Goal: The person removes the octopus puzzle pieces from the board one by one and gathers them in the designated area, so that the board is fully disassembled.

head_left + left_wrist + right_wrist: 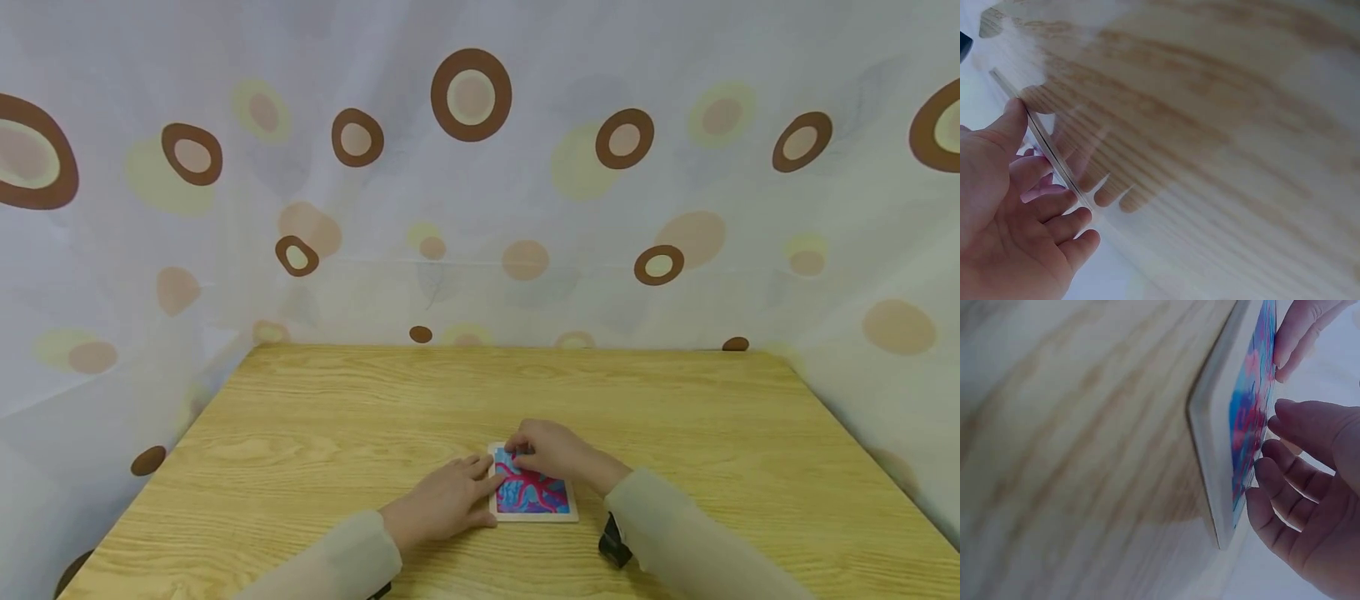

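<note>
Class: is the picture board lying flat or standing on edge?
Lying flat: the picture board faces upward on the wood-grain table, its pale rim against the tabletop in the right wrist view.

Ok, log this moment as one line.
pale-framed panel: flat on wood-grain table | left hand: touching panel's left edge | right hand: over panel's far half

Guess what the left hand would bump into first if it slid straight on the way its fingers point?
The left hand would probably meet the colourful framed board first; it's touching the board's left edge. Beyond, perhaps the right hand.
</note>
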`<act>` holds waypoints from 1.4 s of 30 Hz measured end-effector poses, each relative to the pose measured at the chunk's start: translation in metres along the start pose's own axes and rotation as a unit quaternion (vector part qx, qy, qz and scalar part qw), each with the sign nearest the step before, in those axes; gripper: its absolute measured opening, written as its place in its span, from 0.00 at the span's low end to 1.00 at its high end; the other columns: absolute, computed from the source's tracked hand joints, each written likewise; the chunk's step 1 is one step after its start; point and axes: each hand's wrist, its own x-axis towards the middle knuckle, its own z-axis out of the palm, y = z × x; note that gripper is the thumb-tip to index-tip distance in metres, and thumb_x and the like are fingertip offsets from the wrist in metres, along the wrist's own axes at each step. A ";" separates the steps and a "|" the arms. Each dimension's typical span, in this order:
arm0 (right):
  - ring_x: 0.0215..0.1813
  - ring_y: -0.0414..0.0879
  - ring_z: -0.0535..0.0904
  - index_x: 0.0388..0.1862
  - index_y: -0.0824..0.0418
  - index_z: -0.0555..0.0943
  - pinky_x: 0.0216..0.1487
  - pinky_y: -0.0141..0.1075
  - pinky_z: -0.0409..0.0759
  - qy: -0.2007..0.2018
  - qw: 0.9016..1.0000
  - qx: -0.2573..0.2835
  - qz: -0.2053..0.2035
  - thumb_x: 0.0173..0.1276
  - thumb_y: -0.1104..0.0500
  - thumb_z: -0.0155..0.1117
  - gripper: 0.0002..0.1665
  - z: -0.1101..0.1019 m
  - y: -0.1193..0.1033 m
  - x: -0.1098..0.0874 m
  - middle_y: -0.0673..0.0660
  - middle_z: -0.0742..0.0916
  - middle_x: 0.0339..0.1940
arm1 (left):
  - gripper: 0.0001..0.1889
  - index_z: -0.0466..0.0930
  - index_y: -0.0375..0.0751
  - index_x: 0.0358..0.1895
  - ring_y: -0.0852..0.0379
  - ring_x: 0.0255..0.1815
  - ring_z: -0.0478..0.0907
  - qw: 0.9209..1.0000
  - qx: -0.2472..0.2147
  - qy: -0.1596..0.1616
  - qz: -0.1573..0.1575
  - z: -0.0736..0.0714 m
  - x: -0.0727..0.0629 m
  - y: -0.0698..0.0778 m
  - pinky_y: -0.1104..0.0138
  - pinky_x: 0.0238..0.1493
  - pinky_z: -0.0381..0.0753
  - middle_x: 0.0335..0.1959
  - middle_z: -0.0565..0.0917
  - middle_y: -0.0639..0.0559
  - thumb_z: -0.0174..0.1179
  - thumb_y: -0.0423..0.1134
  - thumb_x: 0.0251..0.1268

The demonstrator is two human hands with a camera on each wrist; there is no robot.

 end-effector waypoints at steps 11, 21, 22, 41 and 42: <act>0.29 0.39 0.69 0.37 0.62 0.81 0.31 0.33 0.72 -0.005 1.000 0.015 0.001 0.60 0.65 0.64 0.06 0.002 -0.004 0.003 0.47 0.76 0.28 | 0.31 0.66 0.41 0.66 0.44 0.64 0.62 1.000 -0.008 0.000 0.001 -0.003 -0.002 0.000 0.56 0.62 0.64 0.66 0.64 0.39 0.52 0.55 0.64; 0.31 0.42 0.72 0.35 0.62 0.81 0.33 0.37 0.74 0.024 0.999 0.011 0.025 0.59 0.66 0.64 0.05 0.003 -0.006 0.008 0.49 0.78 0.29 | 0.31 0.67 0.41 0.65 0.45 0.64 0.63 1.000 0.011 0.010 0.006 -0.006 0.001 0.003 0.58 0.62 0.63 0.65 0.64 0.39 0.53 0.54 0.64; 0.31 0.42 0.73 0.35 0.62 0.82 0.33 0.37 0.74 0.023 0.999 0.006 0.025 0.59 0.66 0.64 0.05 0.003 -0.006 0.008 0.49 0.78 0.29 | 0.31 0.67 0.41 0.65 0.45 0.64 0.63 1.000 0.010 0.008 0.004 -0.006 0.001 0.003 0.59 0.62 0.63 0.65 0.64 0.39 0.53 0.54 0.64; 0.34 0.44 0.74 0.37 0.62 0.79 0.36 0.39 0.76 -0.005 0.999 0.047 0.019 0.59 0.68 0.62 0.06 0.004 -0.003 0.009 0.51 0.78 0.33 | 0.31 0.65 0.43 0.67 0.45 0.66 0.60 1.000 -0.019 -0.019 -0.013 -0.003 -0.001 0.001 0.59 0.63 0.61 0.67 0.62 0.40 0.52 0.55 0.64; 0.35 0.44 0.74 0.36 0.62 0.79 0.36 0.39 0.76 -0.002 0.998 0.059 0.019 0.59 0.68 0.62 0.06 0.004 -0.002 0.009 0.52 0.78 0.33 | 0.31 0.65 0.43 0.67 0.45 0.66 0.60 1.000 -0.018 -0.018 -0.011 -0.003 0.000 0.001 0.59 0.63 0.62 0.67 0.62 0.40 0.52 0.55 0.64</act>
